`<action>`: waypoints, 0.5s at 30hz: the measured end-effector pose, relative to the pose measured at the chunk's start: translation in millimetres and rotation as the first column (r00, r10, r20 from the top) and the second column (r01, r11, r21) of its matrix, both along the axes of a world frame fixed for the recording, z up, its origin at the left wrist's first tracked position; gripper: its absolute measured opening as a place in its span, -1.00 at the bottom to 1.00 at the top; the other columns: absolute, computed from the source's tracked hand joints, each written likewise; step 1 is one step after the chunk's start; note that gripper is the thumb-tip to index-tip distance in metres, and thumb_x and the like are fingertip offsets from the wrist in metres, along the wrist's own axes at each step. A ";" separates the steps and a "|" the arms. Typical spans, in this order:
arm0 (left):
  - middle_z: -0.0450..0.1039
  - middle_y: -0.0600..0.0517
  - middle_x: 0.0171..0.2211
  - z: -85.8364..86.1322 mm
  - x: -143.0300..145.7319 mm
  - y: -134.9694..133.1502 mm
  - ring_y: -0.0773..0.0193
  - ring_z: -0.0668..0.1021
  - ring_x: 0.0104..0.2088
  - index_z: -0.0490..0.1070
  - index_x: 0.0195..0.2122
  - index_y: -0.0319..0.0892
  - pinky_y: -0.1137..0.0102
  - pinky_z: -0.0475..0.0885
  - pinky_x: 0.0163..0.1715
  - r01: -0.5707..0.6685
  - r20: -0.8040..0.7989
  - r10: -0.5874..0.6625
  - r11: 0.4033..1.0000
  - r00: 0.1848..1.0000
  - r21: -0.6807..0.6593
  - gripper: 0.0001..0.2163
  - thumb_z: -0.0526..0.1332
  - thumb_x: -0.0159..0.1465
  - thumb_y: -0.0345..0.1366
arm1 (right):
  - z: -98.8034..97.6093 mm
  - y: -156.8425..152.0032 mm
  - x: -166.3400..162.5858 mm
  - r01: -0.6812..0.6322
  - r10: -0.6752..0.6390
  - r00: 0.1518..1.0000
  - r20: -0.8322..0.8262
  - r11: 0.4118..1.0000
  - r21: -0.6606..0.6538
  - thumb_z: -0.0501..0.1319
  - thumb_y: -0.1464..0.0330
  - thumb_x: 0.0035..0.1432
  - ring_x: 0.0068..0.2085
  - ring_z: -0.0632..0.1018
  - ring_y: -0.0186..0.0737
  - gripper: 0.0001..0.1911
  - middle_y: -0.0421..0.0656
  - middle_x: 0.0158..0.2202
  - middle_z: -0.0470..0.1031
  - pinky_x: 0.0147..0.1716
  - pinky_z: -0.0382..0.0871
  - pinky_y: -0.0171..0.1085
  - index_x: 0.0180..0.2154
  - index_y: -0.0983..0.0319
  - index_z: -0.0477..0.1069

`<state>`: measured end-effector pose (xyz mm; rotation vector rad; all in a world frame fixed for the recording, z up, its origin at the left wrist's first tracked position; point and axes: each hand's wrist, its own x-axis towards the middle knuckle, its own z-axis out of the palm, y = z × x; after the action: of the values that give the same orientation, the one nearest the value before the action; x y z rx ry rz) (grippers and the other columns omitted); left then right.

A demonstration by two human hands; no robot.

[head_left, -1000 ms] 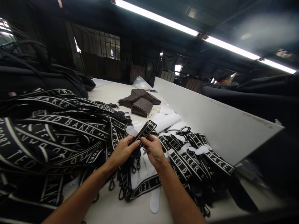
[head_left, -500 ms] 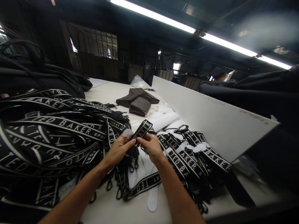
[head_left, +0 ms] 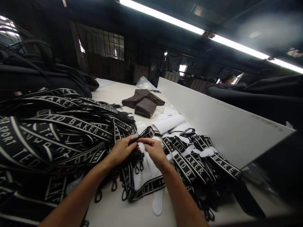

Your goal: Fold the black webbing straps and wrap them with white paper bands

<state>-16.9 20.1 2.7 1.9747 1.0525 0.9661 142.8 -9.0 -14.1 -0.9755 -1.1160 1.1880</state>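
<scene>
Between my hands is a black strap (head_left: 148, 132) with white lettering, folded into a loop. My left hand (head_left: 121, 149) grips it from the left, thumb pressed on top. From the other side my right hand (head_left: 155, 151) pinches a small white paper tab (head_left: 141, 147) against the strap, fingers pointing left. Part of the tab and the fingertips' contact are hidden. Below the hands hang black clips (head_left: 139, 167), and another lettered strap (head_left: 149, 188) curves across white paper pieces on the table.
A large heap of lettered straps (head_left: 68, 126) covers the left. More straps with white tabs (head_left: 189, 157) lie at right, beside an upright white board (head_left: 220, 123). Dark quilted bags (head_left: 145, 107) and white paper sheets (head_left: 169, 123) lie further back. A person (head_left: 229, 79) is far off.
The strap's loop has tipped lower and to the right. The white tab that stuck up by my left hand now shows between the hands, at my right fingers. The view has shifted slightly.
</scene>
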 end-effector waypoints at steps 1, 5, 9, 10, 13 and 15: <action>0.58 0.03 -0.24 -0.6 -0.4 1.3 0.06 0.57 -0.18 0.53 -0.19 -0.12 0.34 0.38 -0.14 0.001 -0.003 -0.001 1.000 1.000 0.000 -0.80 0.21 0.25 -0.18 | -1.1 0.9 1.5 0.001 -0.001 1.000 0.023 1.000 0.024 0.32 0.30 -0.05 -0.38 0.56 -0.18 -0.75 -0.14 -0.42 0.58 -0.27 0.48 -0.18 -0.26 0.23 0.60; 0.59 0.02 -0.19 -2.4 -1.6 5.1 0.05 0.57 -0.15 0.53 -0.16 -0.11 0.35 0.38 -0.12 0.040 0.007 -0.040 0.999 0.999 0.007 -0.79 0.21 0.25 -0.17 | 0.3 -3.4 3.9 0.076 -0.159 0.935 0.317 0.963 0.258 0.24 0.37 0.12 -0.32 0.54 -0.18 -0.82 -0.13 -0.32 0.56 -0.19 0.43 -0.18 -0.24 0.14 0.61; 0.59 0.00 -0.25 -3.6 0.5 3.1 0.05 0.57 -0.21 0.52 -0.26 -0.12 0.34 0.39 -0.16 0.054 -0.023 -0.054 0.998 0.998 0.015 -0.81 0.21 0.25 -0.15 | 5.4 -10.5 1.9 0.112 -0.339 0.820 0.460 0.884 0.453 0.23 0.36 0.20 -0.24 0.47 -0.17 -0.85 -0.12 -0.30 0.46 -0.13 0.34 -0.20 -0.27 0.08 0.60; 0.59 0.00 -0.27 -3.6 1.5 1.9 0.06 0.57 -0.22 0.52 -0.27 -0.13 0.34 0.39 -0.18 0.053 -0.024 -0.052 0.998 0.998 0.018 -0.81 0.21 0.25 -0.14 | 6.2 -11.1 1.2 0.128 -0.362 0.819 0.445 0.872 0.472 0.25 0.36 0.20 -0.22 0.46 -0.18 -0.87 -0.12 -0.27 0.44 -0.14 0.33 -0.21 -0.29 0.08 0.60; 0.57 0.00 -0.28 -3.3 5.0 -2.5 0.08 0.56 -0.24 0.50 -0.24 -0.13 0.36 0.38 -0.19 0.055 -0.015 -0.054 0.997 0.998 0.053 -0.81 0.20 0.26 -0.15 | 6.6 -10.3 -0.6 0.187 -0.365 0.865 0.346 0.872 0.451 0.31 0.36 0.15 -0.28 0.45 -0.23 -0.93 -0.15 -0.29 0.42 -0.27 0.34 -0.26 -0.34 0.11 0.59; 0.56 -0.01 -0.25 -3.6 7.0 -4.7 0.09 0.55 -0.21 0.49 -0.21 -0.13 0.35 0.37 -0.17 0.056 -0.021 -0.054 0.993 0.998 0.100 -0.83 0.20 0.27 -0.20 | 6.0 -8.9 -1.6 0.213 -0.349 0.893 0.285 0.884 0.415 0.34 0.36 0.11 -0.33 0.46 -0.25 -0.97 -0.18 -0.34 0.44 -0.31 0.35 -0.28 -0.37 0.13 0.58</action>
<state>-9.9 15.4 -0.8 2.0864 0.9708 0.9901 141.2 -18.0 -8.1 -1.0316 -1.3657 0.5375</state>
